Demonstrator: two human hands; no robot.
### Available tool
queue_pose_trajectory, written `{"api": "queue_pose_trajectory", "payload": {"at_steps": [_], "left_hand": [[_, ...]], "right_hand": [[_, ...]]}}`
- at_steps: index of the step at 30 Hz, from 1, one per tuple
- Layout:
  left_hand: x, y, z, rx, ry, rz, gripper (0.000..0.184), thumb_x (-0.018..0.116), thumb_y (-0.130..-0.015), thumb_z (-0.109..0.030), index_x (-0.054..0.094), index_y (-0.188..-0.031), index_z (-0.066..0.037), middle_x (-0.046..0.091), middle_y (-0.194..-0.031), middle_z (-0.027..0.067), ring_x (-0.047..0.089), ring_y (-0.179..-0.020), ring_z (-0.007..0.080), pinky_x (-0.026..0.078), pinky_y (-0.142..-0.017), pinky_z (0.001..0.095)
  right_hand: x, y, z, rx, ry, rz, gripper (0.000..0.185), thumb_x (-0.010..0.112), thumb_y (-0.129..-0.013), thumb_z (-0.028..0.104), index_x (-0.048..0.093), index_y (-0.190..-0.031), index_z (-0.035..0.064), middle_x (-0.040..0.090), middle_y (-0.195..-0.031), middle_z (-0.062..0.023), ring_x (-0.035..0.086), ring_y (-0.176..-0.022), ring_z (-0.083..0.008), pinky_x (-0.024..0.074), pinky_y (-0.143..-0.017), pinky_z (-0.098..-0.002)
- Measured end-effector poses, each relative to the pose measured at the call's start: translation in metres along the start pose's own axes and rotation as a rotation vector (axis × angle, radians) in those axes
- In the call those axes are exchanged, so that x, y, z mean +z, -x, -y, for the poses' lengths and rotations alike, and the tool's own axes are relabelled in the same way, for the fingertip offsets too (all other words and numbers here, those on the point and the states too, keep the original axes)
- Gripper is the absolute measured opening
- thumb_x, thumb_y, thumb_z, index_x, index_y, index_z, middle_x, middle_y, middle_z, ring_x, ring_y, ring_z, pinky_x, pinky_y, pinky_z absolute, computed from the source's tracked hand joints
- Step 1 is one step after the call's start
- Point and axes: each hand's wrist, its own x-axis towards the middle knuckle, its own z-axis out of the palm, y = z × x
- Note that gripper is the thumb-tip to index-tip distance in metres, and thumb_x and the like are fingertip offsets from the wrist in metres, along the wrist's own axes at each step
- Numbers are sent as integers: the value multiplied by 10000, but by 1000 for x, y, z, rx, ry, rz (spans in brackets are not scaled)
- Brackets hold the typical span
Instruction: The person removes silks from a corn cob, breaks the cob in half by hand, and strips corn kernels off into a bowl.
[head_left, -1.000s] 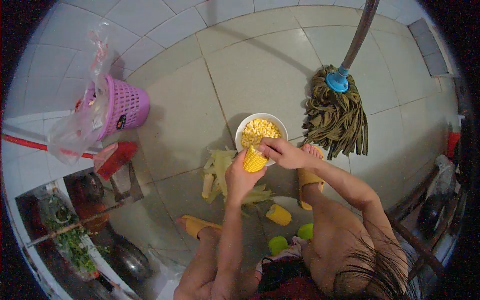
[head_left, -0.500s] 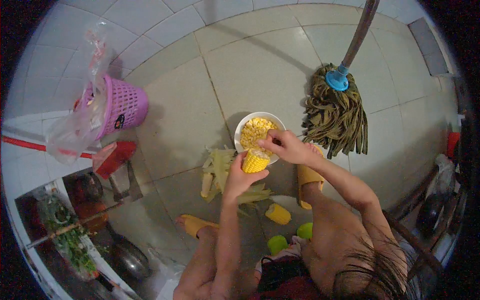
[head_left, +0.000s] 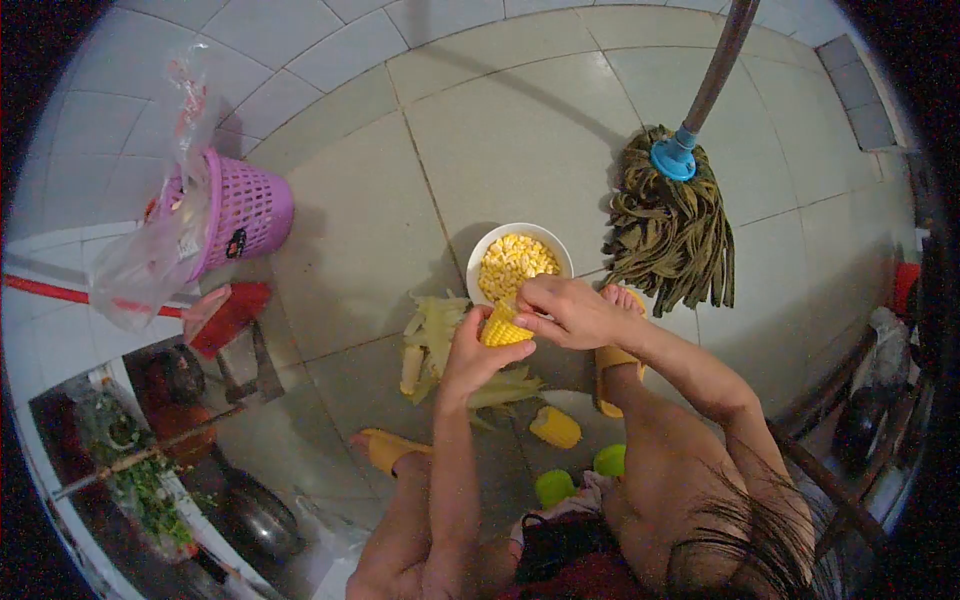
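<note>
My left hand is wrapped round a piece of yellow corn cob, which stands tilted just below the bowl. The fingers of my right hand are curled, with thumb and fingertips pressed against the cob's upper end. What lies between those fingertips is hidden. Beyond both hands, a white bowl rests on the floor, holding many loose corn kernels. Pale green husks lie left of the bowl, with a stripped cob on them. Another yellow corn piece sits on the floor nearer my body.
A mop stands at the right on the tiled floor. At the left are a purple basket with a plastic bag, a red dustpan and a shelf with green vegetables. My yellow slippers flank the husks.
My right hand has moved from over the bowl down onto the cob's upper end, uncovering more kernels. My left hand still holds the cob in nearly the same place.
</note>
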Motion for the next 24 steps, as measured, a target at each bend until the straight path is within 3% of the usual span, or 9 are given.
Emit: {"api": "queue_pose_trajectory", "payload": {"at_steps": [7,10,13,16,19,22,24], "left_hand": [[-2,1,1,0,14,14,503,776,-597,-153,467,-967,-11,530,-876,34,518,-794,101,450,-656,245],[-3,0,2,24,-14,18,491,775,-598,-149,470,-959,-16,532,-872,32,515,-785,98,448,-652,240],[-4,0,5,65,26,34,473,762,-613,-127,472,-968,-11,539,-872,37,533,-767,101,461,-640,240],[-4,1,4,-54,217,116,444,734,-644,-111,472,-984,3,554,-891,54,565,-741,120,482,-627,248],[-3,1,-1,-65,364,168,416,704,-676,-102,473,-1001,18,565,-903,73,588,-723,141,504,-614,266],[-3,1,0,-61,390,123,403,690,-693,-108,475,-1010,21,570,-898,85,593,-723,151,513,-614,273],[-6,0,4,-73,358,123,437,663,-707,-115,463,-1076,7,563,-947,89,589,-806,172,528,-633,293]], "right_hand": [[4,-1,-1,-21,-6,-17,216,439,-873,230,468,-845,17,503,-781,-158,518,-763,-360,417,-656,-429],[9,-1,-5,-58,-2,-86,166,448,-869,184,467,-827,25,490,-722,-157,511,-699,-353,411,-604,-404],[13,0,-9,0,-62,-98,174,431,-889,185,459,-823,26,472,-671,-118,504,-618,-278,400,-569,-362],[15,1,-12,195,-426,-101,217,442,-900,215,457,-789,29,422,-611,-49,423,-555,-149,370,-526,-302],[17,-3,-21,313,-508,-194,266,462,-899,256,460,-751,35,368,-588,2,340,-565,-85,343,-509,-259],[12,-1,-17,366,-389,-183,275,503,-875,264,465,-721,40,379,-565,-9,367,-542,-85,349,-502,-263],[6,2,-10,299,-310,-129,266,519,-862,263,462,-728,40,405,-570,-33,402,-526,-115,358,-500,-278]]}}
